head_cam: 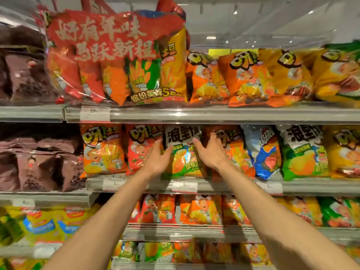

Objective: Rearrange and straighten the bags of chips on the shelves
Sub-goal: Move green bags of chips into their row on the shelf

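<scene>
- Two bare arms reached up from the bottom edge toward the middle shelf [214, 187], both hands at one white-and-green chip bag [183, 151] standing near the middle of that shelf's front edge.
- Left hand [157, 158] was open, fingers spread and lightly curled, palm against the left side of the white-and-green chip bag; no closed grip visible.
- Right hand [211, 151] was open too, fingers splayed, pressed on the bag's right side and partly over the dark orange bag [231, 145] just beside it; whether it actually clasped anything, cannot tell.
- White-and-green chip bag stood upright, touching a red bag [142, 147] on its left.
- Further left on the same shelf: an orange bag [101, 151], upright, near the shelf's left end.
- Right of the hands: a blue-and-white bag [263, 151], tilted, then a second white-and-green bag [303, 152], then a yellow bag [344, 151] at the right edge.
- Top shelf [194, 114] carried a big red multipack [116, 55] toward its left, with orange and yellow bags [253, 75] leaning to the right of it.
- Brown bags [39, 162] filled the separate shelving at the left.
- Price tags [184, 185] sat on the middle shelf's front rail.
- Lower shelves held more small bags [200, 209], blurred.
</scene>
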`<state>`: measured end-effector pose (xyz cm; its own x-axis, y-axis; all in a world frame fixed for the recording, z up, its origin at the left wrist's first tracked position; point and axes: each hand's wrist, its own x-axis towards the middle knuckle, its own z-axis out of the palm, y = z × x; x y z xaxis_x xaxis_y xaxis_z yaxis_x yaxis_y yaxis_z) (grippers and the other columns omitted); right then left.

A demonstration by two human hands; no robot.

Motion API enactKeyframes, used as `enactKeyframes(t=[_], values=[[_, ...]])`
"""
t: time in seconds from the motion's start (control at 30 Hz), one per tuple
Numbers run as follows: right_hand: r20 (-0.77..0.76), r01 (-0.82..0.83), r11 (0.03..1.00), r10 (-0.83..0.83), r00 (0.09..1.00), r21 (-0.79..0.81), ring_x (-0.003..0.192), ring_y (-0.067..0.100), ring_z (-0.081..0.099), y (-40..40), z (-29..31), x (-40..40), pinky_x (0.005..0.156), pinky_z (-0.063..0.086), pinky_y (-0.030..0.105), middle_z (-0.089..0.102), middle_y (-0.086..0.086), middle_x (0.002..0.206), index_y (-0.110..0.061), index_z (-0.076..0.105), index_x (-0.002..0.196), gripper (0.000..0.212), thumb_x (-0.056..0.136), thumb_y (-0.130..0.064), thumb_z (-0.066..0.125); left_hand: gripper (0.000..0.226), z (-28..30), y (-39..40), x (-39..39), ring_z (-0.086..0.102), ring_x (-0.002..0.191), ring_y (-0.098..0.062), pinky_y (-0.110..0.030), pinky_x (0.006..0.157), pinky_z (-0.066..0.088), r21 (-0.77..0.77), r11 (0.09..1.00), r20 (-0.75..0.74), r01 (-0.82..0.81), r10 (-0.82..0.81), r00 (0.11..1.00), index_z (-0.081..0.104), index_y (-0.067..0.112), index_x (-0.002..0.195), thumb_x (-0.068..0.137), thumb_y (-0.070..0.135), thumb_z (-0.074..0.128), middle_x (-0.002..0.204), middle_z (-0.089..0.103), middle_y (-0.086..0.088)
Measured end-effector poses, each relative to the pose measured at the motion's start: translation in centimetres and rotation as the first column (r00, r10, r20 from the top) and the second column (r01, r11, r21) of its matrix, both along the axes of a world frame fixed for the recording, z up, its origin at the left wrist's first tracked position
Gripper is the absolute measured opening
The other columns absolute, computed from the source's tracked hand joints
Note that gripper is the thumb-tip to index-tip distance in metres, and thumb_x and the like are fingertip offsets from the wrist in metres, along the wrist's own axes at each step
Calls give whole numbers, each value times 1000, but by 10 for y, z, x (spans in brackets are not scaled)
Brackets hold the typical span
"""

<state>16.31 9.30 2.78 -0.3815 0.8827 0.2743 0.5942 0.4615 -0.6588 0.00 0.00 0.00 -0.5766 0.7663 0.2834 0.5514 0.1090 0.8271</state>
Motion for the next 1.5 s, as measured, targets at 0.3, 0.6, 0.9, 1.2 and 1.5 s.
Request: enactKeyframes(t=[0.3,0.6,0.9,1.2,1.5], values=[[-65,-166,968,156,986,-186,140,34,39,26,-25,-14,110,35,38,35,17,156,-12,3,157,86,97,-56,46,61,-15,31,-1,32,143,-33,-48,117,29,-149,988,-152,-47,24,988,24,29,153,99,44,49,156,34,-13],[-200,-216,957,177,964,-193,142,29,37,26,-23,-16,113,35,40,35,13,157,-16,8,157,78,99,-49,49,59,-9,23,-1,39,139,-25,-41,115,35,-12,1000,-79,-18,17,997,33,25,150,98,36,58,153,41,-5],[-284,-217,958,159,946,-188,125,26,53,7,-3,-5,105,44,45,50,10,141,-22,13,156,87,89,-65,50,59,7,-5,-3,42,135,-18,-33,110,36,95,993,-32,70,-68,997,33,36,148,95,45,58,146,42,0],[-356,-239,962,179,917,-131,112,11,59,-44,-13,12,96,50,34,51,2,137,-36,17,153,73,93,-59,51,57,1,-56,0,36,133,-3,-32,109,37,212,961,-61,179,-170,984,32,53,144,94,46,60,145,38,13],[-387,-176,961,82,918,-214,110,4,56,-76,-38,62,92,42,24,47,-6,136,-43,17,152,66,96,-52,52,57,-23,-69,36,34,109,31,-15,97,37,212,934,-26,288,-290,957,34,52,143,94,43,62,132,36,29]])
